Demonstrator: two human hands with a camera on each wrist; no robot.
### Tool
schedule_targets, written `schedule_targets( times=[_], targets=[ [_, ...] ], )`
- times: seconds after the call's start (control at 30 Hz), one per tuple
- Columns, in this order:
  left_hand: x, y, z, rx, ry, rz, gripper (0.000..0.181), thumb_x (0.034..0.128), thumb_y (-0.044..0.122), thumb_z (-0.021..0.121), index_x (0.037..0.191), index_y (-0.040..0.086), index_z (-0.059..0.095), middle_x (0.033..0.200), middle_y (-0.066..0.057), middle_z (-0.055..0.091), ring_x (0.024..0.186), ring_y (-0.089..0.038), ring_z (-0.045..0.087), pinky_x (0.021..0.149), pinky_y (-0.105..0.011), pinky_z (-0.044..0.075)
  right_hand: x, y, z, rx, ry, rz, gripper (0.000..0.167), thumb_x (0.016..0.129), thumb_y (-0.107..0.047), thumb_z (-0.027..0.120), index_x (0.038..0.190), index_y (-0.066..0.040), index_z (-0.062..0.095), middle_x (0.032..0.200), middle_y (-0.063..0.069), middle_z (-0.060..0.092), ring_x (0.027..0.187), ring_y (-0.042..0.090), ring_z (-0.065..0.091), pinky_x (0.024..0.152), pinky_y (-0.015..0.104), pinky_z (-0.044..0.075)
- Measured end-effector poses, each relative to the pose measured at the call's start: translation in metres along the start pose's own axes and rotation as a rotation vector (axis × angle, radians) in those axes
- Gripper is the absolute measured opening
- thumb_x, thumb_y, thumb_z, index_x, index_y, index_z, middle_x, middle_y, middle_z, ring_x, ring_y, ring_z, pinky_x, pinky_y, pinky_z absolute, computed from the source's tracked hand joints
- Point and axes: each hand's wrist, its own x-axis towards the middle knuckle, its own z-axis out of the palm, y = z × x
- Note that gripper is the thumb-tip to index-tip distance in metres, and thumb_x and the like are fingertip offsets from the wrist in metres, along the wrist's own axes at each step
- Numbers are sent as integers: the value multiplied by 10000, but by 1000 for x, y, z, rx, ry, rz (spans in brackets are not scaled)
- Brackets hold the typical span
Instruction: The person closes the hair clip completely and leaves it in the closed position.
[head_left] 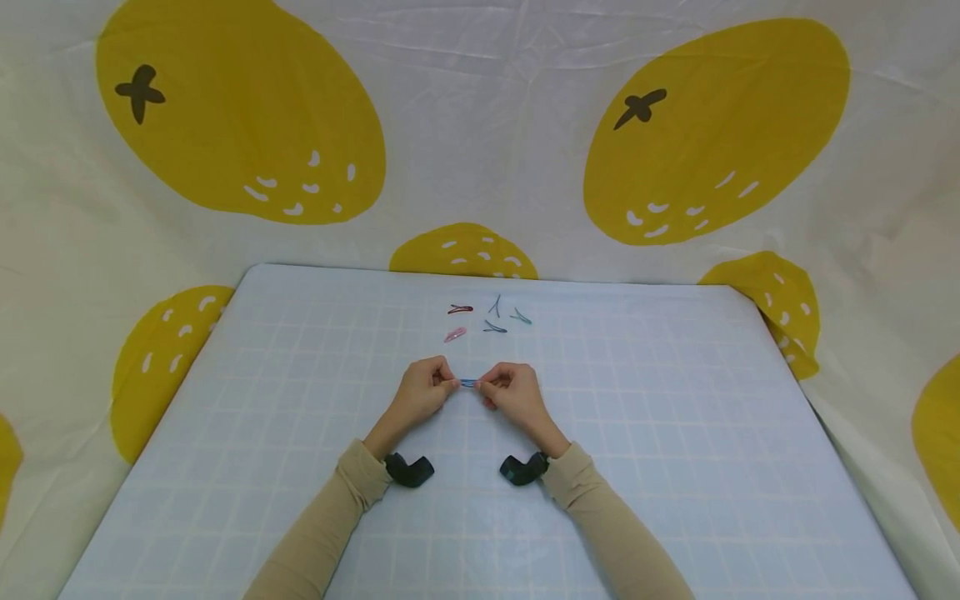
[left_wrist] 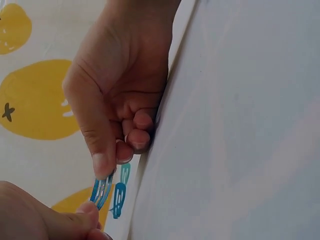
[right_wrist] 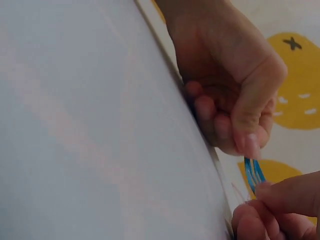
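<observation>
A blue snap hair clip (head_left: 468, 383) is held level between my two hands over the table's middle. My left hand (head_left: 426, 387) pinches one end between thumb and forefinger. At the other end, my right hand (head_left: 516, 392) pinches it the same way. The left wrist view shows the slotted middle of the blue clip (left_wrist: 101, 192) bare between the fingertips, with its ends hidden under them. In the right wrist view the clip (right_wrist: 254, 172) looks slightly bowed; whether it is snapped closed I cannot tell.
Beyond the hands lie several more hair clips: a red one (head_left: 461, 309), a pink one (head_left: 454, 335), a teal one (head_left: 521, 317) and blue ones, including a dark blue clip (head_left: 495, 327). They rest on a pale checked tablecloth (head_left: 637, 417). A fruit-patterned curtain (head_left: 480, 125) hangs behind.
</observation>
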Motion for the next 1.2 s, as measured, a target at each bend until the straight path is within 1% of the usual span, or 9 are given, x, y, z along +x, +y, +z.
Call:
schedule_targets(
  times=[0.13, 0.2, 0.27, 0.5, 0.6, 0.73, 0.97, 1.2],
  targets=[
    [0, -1, 3, 46, 26, 37, 237, 829, -16, 722, 690, 86, 559, 587, 16, 470, 528, -126, 411, 493, -253, 297, 0, 2, 2, -9, 22, -20, 75, 861, 76, 687, 794, 107, 683, 635, 250, 637, 451, 71, 538, 467, 180, 397],
    [0, -2, 3, 54, 27, 43, 240, 835, -10, 722, 691, 91, 558, 583, 21, 465, 525, -125, 409, 491, -252, 294, 0, 2, 3, -7, 28, -20, 74, 861, 79, 687, 793, 107, 683, 632, 250, 635, 447, 50, 524, 465, 178, 389],
    [1, -3, 3, 50, 24, 41, 240, 839, -6, 723, 695, 92, 558, 582, 20, 460, 523, -126, 408, 490, -253, 293, -1, 1, 2, -4, 30, -18, 70, 862, 83, 683, 798, 110, 683, 640, 256, 637, 457, 76, 535, 470, 176, 393],
    [0, -3, 1, 28, 7, 30, 223, 849, 7, 727, 718, 83, 563, 597, 4, 462, 535, -142, 411, 497, -260, 298, -1, 2, 1, 13, 19, -23, 77, 869, 85, 675, 805, 127, 678, 649, 282, 634, 494, 294, 594, 480, 187, 421],
    [0, -4, 1, 14, 1, 18, 220, 856, 12, 726, 726, 84, 564, 608, -2, 470, 548, -149, 415, 503, -262, 303, -1, 3, 1, 23, 15, -16, 77, 872, 79, 676, 810, 124, 681, 660, 276, 641, 520, 349, 606, 489, 190, 436],
    [0, -6, 1, 3, -2, 4, 211, 868, 28, 723, 740, 92, 568, 622, -4, 475, 568, -154, 422, 517, -266, 309, 1, 6, 1, 41, 12, -8, 72, 873, 68, 684, 818, 115, 685, 672, 264, 649, 536, 354, 613, 498, 198, 459],
    [0, -6, 1, -33, 7, -1, 189, 877, 36, 712, 757, 97, 579, 638, -4, 495, 576, -159, 434, 520, -266, 316, 2, 8, 0, 68, 14, -1, 90, 884, 34, 693, 832, 108, 687, 670, 255, 644, 544, 290, 601, 513, 211, 459],
    [0, -8, 3, -75, 14, 19, 151, 896, 40, 699, 792, 90, 603, 641, -11, 525, 550, -174, 459, 497, -251, 333, 3, 10, 0, 98, 20, -3, 92, 894, 29, 687, 856, 113, 689, 696, 274, 646, 585, 362, 606, 534, 220, 473]
  ],
)
